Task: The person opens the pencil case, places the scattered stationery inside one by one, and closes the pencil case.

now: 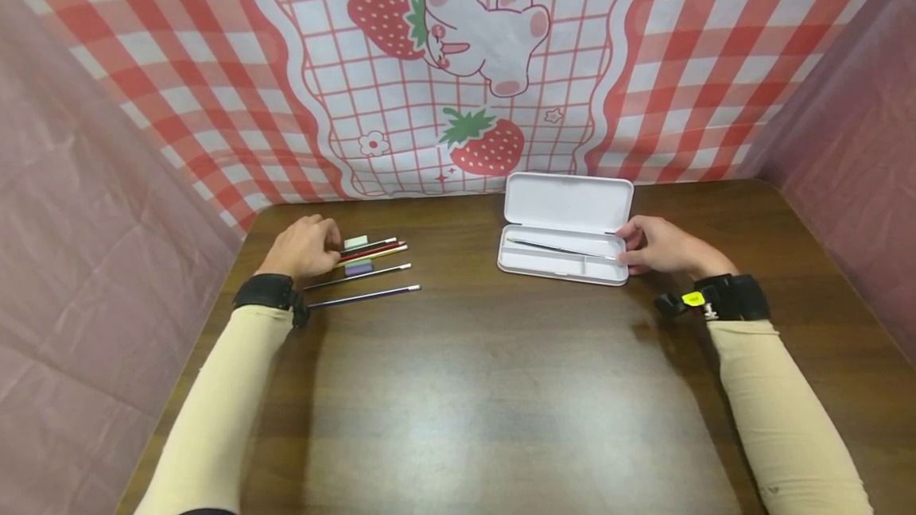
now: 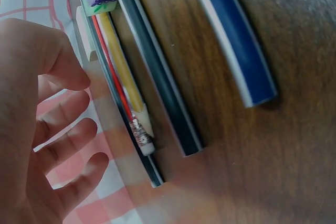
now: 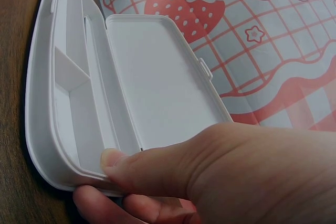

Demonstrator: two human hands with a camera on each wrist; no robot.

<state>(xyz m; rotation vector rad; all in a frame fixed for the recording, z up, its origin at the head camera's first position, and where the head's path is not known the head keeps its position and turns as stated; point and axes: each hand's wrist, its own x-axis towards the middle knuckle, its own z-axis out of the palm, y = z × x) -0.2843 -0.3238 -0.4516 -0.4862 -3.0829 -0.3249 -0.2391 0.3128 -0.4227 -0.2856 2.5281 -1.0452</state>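
Observation:
In the head view my left hand (image 1: 302,249) is at the left end of a group of pencils, its fingers loosely bent with nothing between them. Beside it lie a red pencil (image 2: 111,66), a yellow pencil (image 2: 122,61), dark pencils (image 2: 155,66) and a blue pencil (image 2: 233,40). A purple eraser (image 1: 359,268) with a grape picture and a pale green eraser (image 1: 355,242) lie among them. My right hand (image 1: 661,245) grips the right end of an open white pencil case (image 1: 561,274), thumb on the rim, fingers against the outside. One slim pencil (image 1: 561,248) lies slantwise inside.
The case's lid (image 1: 568,201) stands raised towards the checked strawberry cloth (image 1: 487,145) hanging behind the wooden table (image 1: 458,388). Pink cloth (image 1: 79,221) hangs at both sides. A divider (image 3: 73,69) splits the case's front compartment.

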